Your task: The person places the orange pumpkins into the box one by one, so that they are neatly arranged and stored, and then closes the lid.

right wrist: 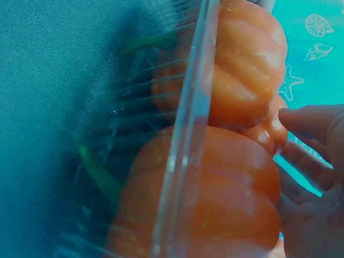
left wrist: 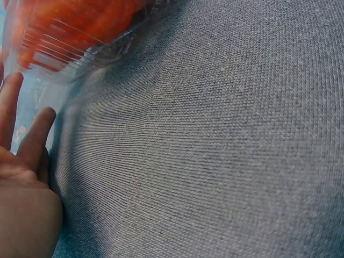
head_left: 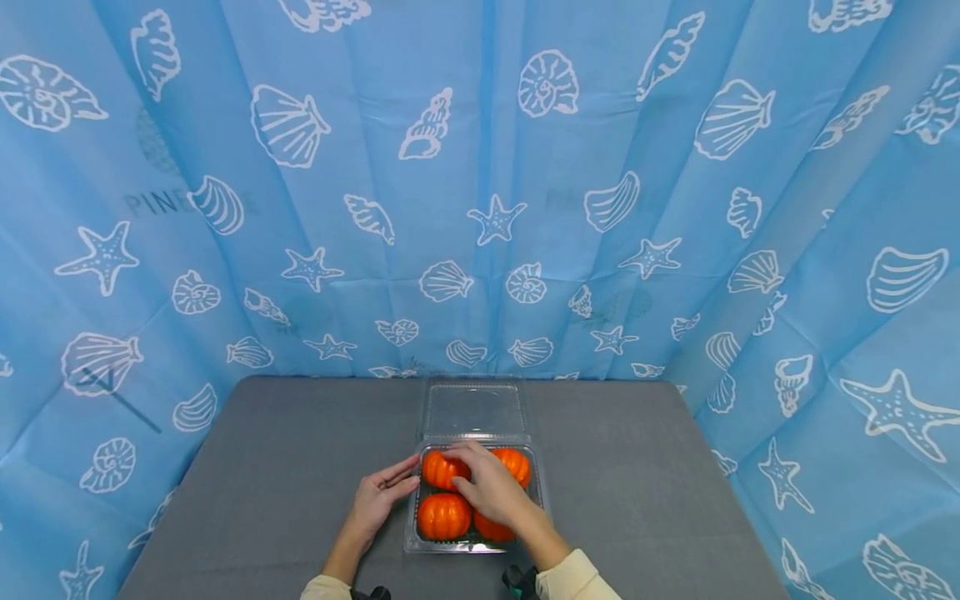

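Observation:
A clear plastic clamshell box [head_left: 412, 525] holds several small orange ribbed pumpkins, with green stems [right wrist: 102, 174] visible through its side. My right hand [head_left: 491, 485] reaches over the box, thumb and fingers around the back-left pumpkin [head_left: 437, 471], which sits in the box. It partly covers the front-right pumpkin [head_left: 491, 528] and the back-right pumpkin [head_left: 514, 465]. The front-left pumpkin [head_left: 444, 517] shows fully. My left hand [head_left: 372, 502] has its fingers extended, fingertips at the box's left wall; in the left wrist view, two fingers [left wrist: 36, 137] stand near that wall.
The box's hinged lid [head_left: 474, 408] is folded back, lying toward the table's far edge. A grey cloth-covered table [head_left: 630, 475] extends on both sides. Behind it and along the sides hangs a blue curtain [head_left: 480, 150] with white shell and starfish prints.

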The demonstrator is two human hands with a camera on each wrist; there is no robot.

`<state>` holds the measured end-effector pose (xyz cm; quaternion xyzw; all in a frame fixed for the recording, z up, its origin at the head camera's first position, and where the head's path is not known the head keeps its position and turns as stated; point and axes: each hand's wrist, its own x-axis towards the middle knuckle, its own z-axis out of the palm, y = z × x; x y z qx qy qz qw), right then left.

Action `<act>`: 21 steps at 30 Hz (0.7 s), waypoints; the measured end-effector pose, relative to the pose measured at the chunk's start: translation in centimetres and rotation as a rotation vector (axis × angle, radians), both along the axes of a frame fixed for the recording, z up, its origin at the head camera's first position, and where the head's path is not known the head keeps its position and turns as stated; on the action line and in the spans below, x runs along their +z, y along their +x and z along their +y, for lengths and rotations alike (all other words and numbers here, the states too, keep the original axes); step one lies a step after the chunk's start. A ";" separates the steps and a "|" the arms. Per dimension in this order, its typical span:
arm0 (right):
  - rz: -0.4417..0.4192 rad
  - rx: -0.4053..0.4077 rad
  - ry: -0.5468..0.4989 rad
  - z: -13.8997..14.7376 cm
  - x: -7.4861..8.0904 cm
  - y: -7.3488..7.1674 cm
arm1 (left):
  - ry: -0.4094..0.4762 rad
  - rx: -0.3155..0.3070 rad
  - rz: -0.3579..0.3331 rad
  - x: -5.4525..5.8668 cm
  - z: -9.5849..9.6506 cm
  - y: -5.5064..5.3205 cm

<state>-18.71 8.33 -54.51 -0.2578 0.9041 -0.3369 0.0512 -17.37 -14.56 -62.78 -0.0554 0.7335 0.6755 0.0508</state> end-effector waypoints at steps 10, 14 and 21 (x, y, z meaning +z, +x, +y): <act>-0.013 -0.010 -0.040 1.7 0.8 -0.5 | 0.038 0.016 0.012 -0.1 0.1 0.1; 0.003 -0.038 -0.071 2.8 1.5 -0.9 | 0.022 0.013 0.013 -0.1 0.0 0.0; 0.008 -0.129 -0.159 5.0 1.7 -2.2 | 0.020 0.000 0.014 -0.3 0.0 -0.1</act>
